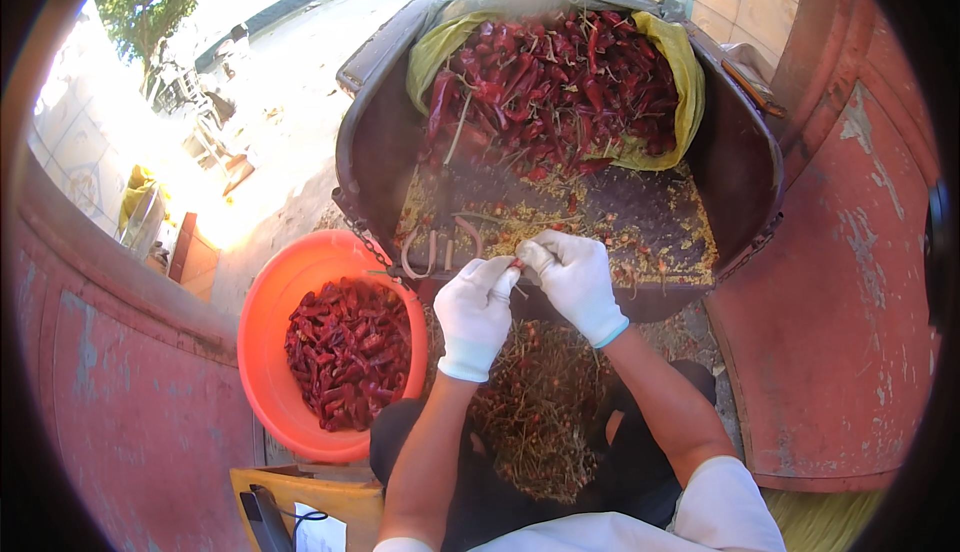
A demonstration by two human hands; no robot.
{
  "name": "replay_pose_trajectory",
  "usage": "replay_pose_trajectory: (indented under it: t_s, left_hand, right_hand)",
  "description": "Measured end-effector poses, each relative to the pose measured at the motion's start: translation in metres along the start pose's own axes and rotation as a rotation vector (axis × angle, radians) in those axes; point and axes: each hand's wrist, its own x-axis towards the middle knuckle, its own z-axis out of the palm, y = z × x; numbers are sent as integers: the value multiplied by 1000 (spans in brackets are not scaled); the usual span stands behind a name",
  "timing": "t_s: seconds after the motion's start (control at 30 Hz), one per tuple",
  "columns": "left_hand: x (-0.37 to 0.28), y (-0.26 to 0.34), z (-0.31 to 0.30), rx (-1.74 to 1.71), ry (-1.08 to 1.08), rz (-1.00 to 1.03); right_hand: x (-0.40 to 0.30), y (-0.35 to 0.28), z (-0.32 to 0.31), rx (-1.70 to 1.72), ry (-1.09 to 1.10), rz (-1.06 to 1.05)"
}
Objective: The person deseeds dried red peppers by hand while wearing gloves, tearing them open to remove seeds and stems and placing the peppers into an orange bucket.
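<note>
White knit gloves cover both my hands, which meet at the front lip of a dark cart bed. My left hand (pixel 474 316) pinches a small red piece, apparently a dried chili pepper (pixel 517 262), between thumb and fingers. My right hand (pixel 574 278) grips the same piece from the other side; most of it is hidden by the gloves. Beyond them, a yellow woven sack (pixel 688 113) lies on its side, its mouth spilling dried red chilies (pixel 555 87) with stems. To the left, an orange plastic basin (pixel 259 342) holds many red chilies (pixel 349 357).
Yellow seeds and stem bits lie scattered over the cart bed (pixel 600 211). Below my hands, a heap of stems (pixel 536 409) covers the ground between my knees. A chain (pixel 367 241) hangs at the cart's left side. Red metal doors (pixel 817 312) flank me; a wooden stool (pixel 360 511) stands lower left.
</note>
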Motion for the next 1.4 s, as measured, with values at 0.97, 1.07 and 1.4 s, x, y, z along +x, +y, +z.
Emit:
replay_pose_trajectory:
  t_s: [0.97, 1.07, 1.4]
  left_hand:
    - [0, -49, -145, 899, 218, -326]
    - [4, -44, -128, 672, 248, -251]
    - [9, 2, -69, 554, 50, -37]
  right_hand:
    - [40, 30, -22, -137, 157, -9]
    - [72, 45, -23, -358, 275, -61]
    - [210, 53, 10, -782, 18, 145]
